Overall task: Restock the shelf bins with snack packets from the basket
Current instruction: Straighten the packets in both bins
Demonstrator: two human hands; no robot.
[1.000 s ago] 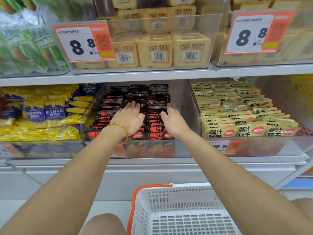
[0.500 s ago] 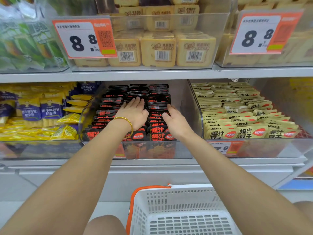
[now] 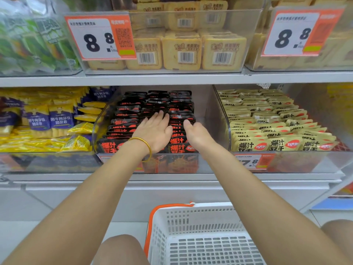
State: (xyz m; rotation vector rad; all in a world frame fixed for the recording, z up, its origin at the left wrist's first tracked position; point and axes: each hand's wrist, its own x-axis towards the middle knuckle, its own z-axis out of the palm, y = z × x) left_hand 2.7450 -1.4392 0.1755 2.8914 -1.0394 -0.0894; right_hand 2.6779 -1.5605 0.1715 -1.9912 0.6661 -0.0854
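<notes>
Rows of black and red snack packets (image 3: pixel 133 104) fill the clear middle bin (image 3: pixel 210 111) on the lower shelf. My left hand (image 3: pixel 154 131), with a gold bangle on the wrist, lies flat on the packets with straight fingers. My right hand (image 3: pixel 196 133) rests on the right-hand row of the same packets, fingers bent slightly downward, holding nothing that I can see. The white basket (image 3: pixel 200 217) with an orange handle stands below between my knees; the part in view shows no packets.
A bin of yellow packets (image 3: pixel 267 119) sits to the right, and yellow and purple packets (image 3: pixel 57 121) lie to the left. The upper shelf holds a clear bin of beige packs (image 3: pixel 181 52), green bags (image 3: pixel 34 41) and two orange 8.8 price tags (image 3: pixel 99 37).
Both hands have stayed on the black packets, with only small shifts. The view has drifted slightly.
</notes>
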